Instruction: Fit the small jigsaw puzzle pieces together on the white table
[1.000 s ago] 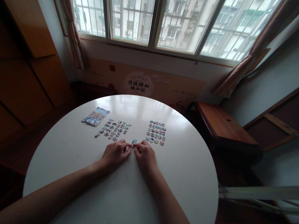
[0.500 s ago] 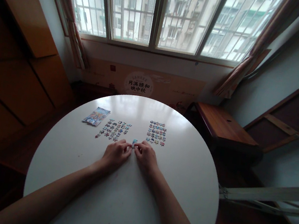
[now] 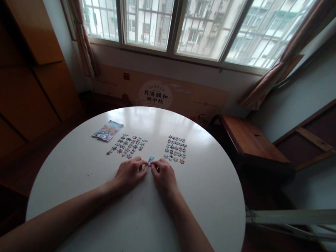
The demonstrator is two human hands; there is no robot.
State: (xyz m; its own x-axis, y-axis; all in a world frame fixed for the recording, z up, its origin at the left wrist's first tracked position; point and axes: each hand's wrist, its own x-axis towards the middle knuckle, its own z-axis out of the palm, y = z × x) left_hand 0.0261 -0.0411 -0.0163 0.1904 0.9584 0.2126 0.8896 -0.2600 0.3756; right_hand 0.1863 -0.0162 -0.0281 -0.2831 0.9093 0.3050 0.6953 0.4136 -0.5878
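Between my hands, near the middle of the white round table [image 3: 138, 239], lie a few small joined jigsaw puzzle pieces [image 3: 150, 159], bluish at the top. My left hand [image 3: 131, 173] pinches the near piece from its left side with thumb and forefinger. From the right, my right hand [image 3: 162, 173] grips the same small piece with its fingertips. The fingers partly cover it. Loose jigsaw pieces [image 3: 127, 146] spread in slanting rows beyond my left hand. Another group of pieces [image 3: 176, 149] stands in neat rows beyond my right hand.
A colourful picture sheet [image 3: 108, 130] lies at the table's far left. Past the table's right side is a wooden bench [image 3: 249, 134], with a pale bar [image 3: 299, 217] nearer me. A printed board [image 3: 191, 96] stands under the barred window [image 3: 202, 21].
The view has shifted very slightly. Both hands keep their place at the small puzzle pieces, and the rows of loose pieces look the same.
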